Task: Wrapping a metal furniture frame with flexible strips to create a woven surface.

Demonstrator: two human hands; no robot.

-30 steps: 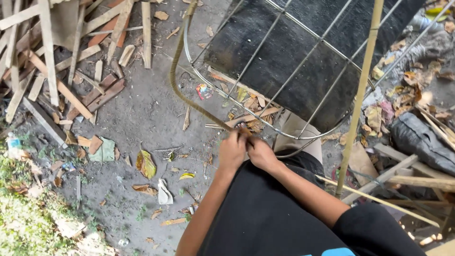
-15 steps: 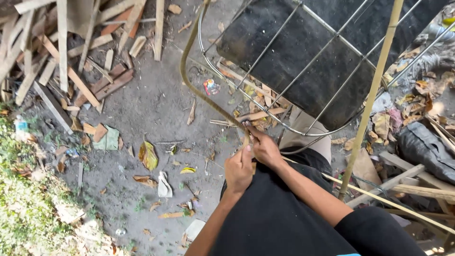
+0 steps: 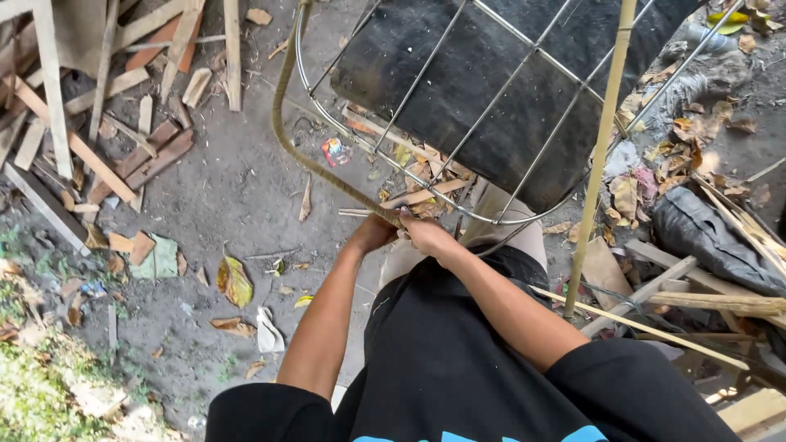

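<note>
This is an outdoor craft workyard on bare dirt ground (image 3: 237, 196), shown by the scrap wood offcuts (image 3: 98, 123) piled at far left, dry leaves (image 3: 233, 281) and litter, bamboo poles (image 3: 602, 155) at right, and a round wire frame (image 3: 458, 106) being wrapped.

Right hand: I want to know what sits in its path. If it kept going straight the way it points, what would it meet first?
The right hand points up-left at the left hand, so it would probably meet that first, at the wrapped rim of the wire frame.
</note>
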